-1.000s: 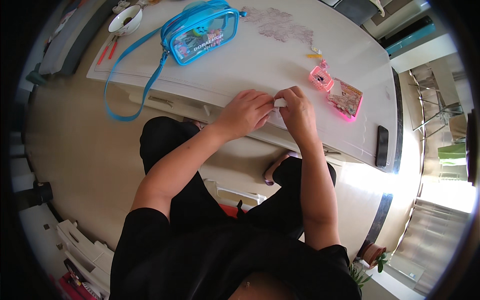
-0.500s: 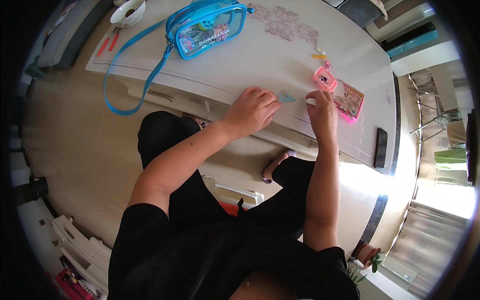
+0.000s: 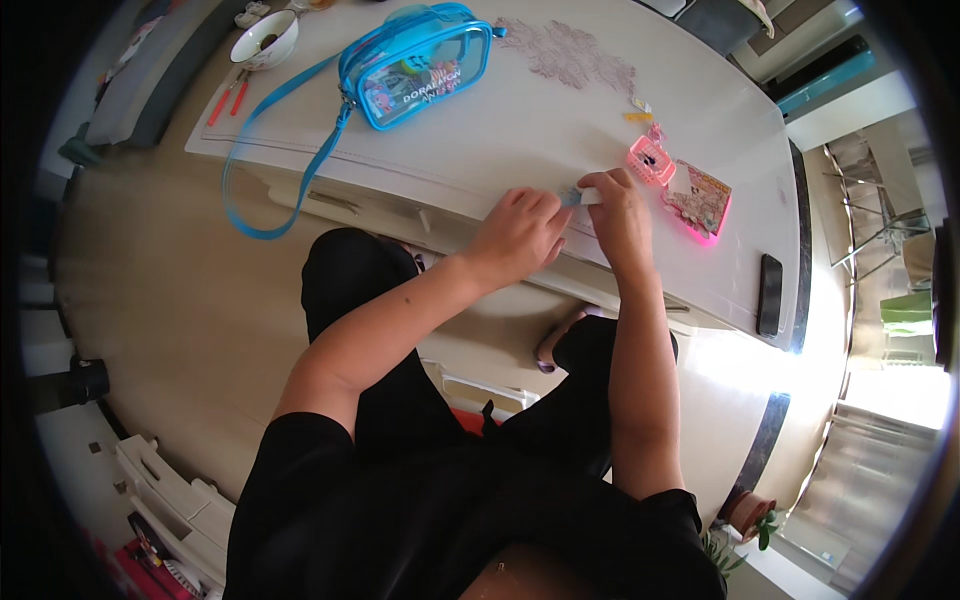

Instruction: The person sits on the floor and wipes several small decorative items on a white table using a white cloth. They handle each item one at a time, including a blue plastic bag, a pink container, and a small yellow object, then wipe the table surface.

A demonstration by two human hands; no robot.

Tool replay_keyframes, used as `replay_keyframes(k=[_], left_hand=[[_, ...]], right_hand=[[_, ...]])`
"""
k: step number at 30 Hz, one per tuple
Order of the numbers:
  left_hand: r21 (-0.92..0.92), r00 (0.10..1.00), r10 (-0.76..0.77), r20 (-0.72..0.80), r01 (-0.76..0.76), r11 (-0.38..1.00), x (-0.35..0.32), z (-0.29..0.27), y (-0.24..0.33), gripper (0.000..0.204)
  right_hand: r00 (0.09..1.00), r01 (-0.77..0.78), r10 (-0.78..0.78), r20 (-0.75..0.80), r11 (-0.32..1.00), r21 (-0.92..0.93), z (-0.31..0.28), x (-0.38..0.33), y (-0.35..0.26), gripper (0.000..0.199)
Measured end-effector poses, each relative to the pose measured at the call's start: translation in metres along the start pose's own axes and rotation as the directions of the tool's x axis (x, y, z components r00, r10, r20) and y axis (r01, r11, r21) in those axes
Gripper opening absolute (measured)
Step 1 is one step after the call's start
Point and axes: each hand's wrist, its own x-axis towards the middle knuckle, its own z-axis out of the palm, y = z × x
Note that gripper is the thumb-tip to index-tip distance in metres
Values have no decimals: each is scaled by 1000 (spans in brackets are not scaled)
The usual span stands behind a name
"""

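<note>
My left hand [image 3: 518, 236] is at the table's near edge, fingers curled together at a small, flat light-blue patterned piece [image 3: 570, 196]. Its fingertips partly cover that piece, so the exact grip is hard to see. Close beside it, my right hand [image 3: 622, 222] pinches a small white block [image 3: 590, 196] between thumb and fingers. The block looks rather like an eraser and sits against the right end of the blue piece; whether they touch I cannot tell.
Right of my hands are a small pink basket [image 3: 652, 160], a pink-edged picture box [image 3: 704, 200] and a black phone [image 3: 769, 295]. A clear blue bag [image 3: 425, 75] lies far left, its strap over the edge, near red-handled tools [image 3: 228, 100] and a white bowl [image 3: 264, 42].
My right hand has moved left with the white block, up to the blue piece. My left hand has shifted slightly right and stays at the blue piece. The whole view has turned a little.
</note>
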Motion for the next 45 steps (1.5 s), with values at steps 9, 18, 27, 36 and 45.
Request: replay_keyframes(k=[9,18,27,36,45], left_hand=[[-265,994,-103,-19,95,960,21,4,7,29],[-353,979,-153,-134,97,931,27,-5,-26,34],[-145,990,-114,-86,101,984,13,-1,-4,25],[-161,985,-159,-62,147,976,9,1,-5,16],[48,993,-113,19,111,993,1,-1,2,22]], right_hand=[[955,-76,95,-280,994,79,-27,-10,5,47],[943,-46,99,-318,984,170,-24,-5,-6,52],[1000,-11,12,-27,999,37,-19,-24,-2,30],[997,80,-80,-20,997,15,2,-7,-6,31],[993,98,-100,69,995,20,-12,-32,-9,34]])
